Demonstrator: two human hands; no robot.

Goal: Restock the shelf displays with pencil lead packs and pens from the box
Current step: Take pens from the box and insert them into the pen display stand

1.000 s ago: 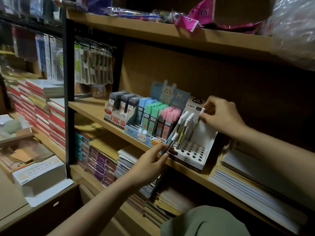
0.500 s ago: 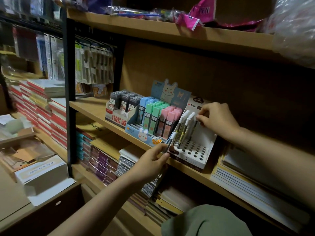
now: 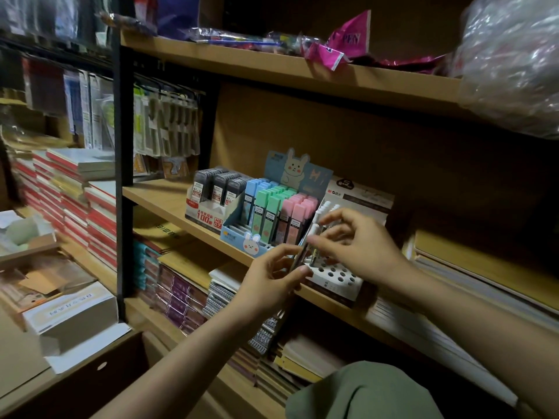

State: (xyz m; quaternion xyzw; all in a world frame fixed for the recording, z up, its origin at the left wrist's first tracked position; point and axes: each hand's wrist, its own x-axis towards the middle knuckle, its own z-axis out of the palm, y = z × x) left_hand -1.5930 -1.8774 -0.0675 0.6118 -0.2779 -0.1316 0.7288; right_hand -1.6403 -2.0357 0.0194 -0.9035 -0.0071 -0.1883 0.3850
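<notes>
Nearest, green cloth (image 3: pixel 363 391) low in view. Above it, left hand (image 3: pixel 272 282) pinching a white-capped pen (image 3: pixel 304 247) at its lower end, right hand (image 3: pixel 360 246) with fingertips closed on the same pen higher up, both in front of the white pen display (image 3: pixel 338 279) and covering part of its holes. Just left, on the same wooden shelf (image 3: pixel 157 195), pastel pencil lead packs (image 3: pixel 272 213) in a bunny display, then dark lead packs (image 3: pixel 217 189). Farther left, stacked notebooks (image 3: pixel 75 189); overhead, pink packets (image 3: pixel 341 46).

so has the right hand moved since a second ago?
Yes. The right hand has come forward and down from the back rows of the white pen display to the pens in the left hand.
</notes>
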